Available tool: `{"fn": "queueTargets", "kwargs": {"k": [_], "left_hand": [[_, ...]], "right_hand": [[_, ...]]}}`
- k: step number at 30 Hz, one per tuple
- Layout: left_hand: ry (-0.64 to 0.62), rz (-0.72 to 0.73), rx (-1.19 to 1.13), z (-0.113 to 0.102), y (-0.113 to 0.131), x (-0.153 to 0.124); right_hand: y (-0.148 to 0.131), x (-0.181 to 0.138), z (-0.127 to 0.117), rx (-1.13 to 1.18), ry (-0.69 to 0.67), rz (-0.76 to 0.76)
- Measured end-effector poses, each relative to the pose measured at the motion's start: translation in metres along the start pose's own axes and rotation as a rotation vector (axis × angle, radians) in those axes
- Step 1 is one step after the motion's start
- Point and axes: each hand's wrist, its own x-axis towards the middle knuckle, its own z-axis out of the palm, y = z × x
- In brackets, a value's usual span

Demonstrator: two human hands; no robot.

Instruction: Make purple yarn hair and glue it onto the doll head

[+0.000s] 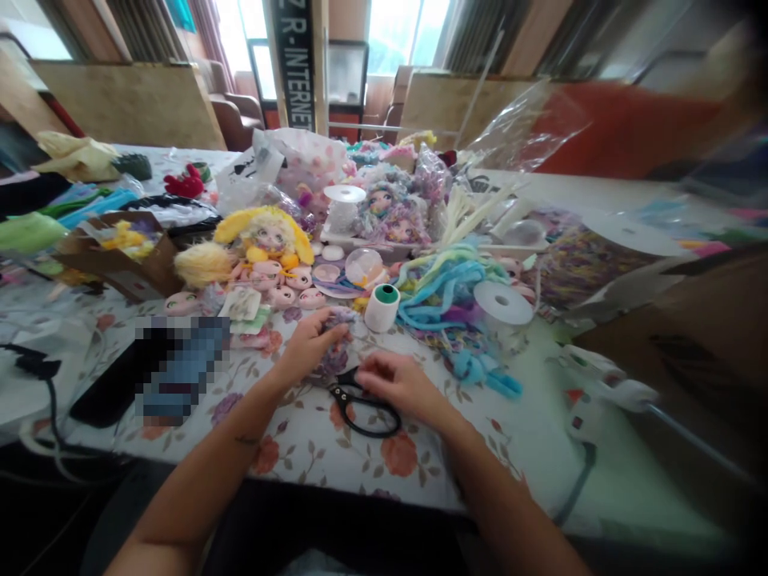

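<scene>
At the near middle of the flowered worktop (300, 466), the left hand (308, 346) grips a purplish yarn bundle (334, 360) while the right hand (401, 384), apart, curls over black scissors (341, 397), its grip unclear — seemingly mid-handwork, calling for a steady bundle.

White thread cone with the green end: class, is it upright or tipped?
Upright: the thread cone stands on the floral tablecloth, its green end facing up.

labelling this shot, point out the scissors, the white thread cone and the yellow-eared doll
Scissors (339, 394): head view, at the pivot.
White thread cone (382, 315): head view, side below its green top.
Yellow-eared doll (268, 234): head view, on the face.
</scene>
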Motion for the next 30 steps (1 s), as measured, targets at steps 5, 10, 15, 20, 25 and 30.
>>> {"fn": "queueTargets", "kwargs": {"k": [5,10,15,20,25,30], "left_hand": [[0.026,-0.171,-0.262,0.007,-0.002,0.0],[0.089,-0.219,-0.308,0.008,-0.001,-0.003],[0.149,-0.14,-0.31,0.005,-0.002,0.001],[0.254,-0.013,-0.219,-0.008,-0.001,0.003],[0.391,0.013,-0.131,-0.023,0.002,0.003],[0.393,0.03,-0.001,-0.021,0.002,0.002]], "right_hand": [[-0.008,-0.023,0.009,-0.843,0.007,-0.166],[-0.014,-0.01,0.01,-1.039,-0.088,-0.096],[-0.013,-0.001,-0.012,-0.709,-0.18,-0.036],[-0.005,-0.005,-0.032,-0.146,-0.322,0.138],[-0.002,-0.012,-0.024,0.045,-0.278,0.076],[0.004,-0.018,-0.005,0.211,-0.259,-0.01]]}}
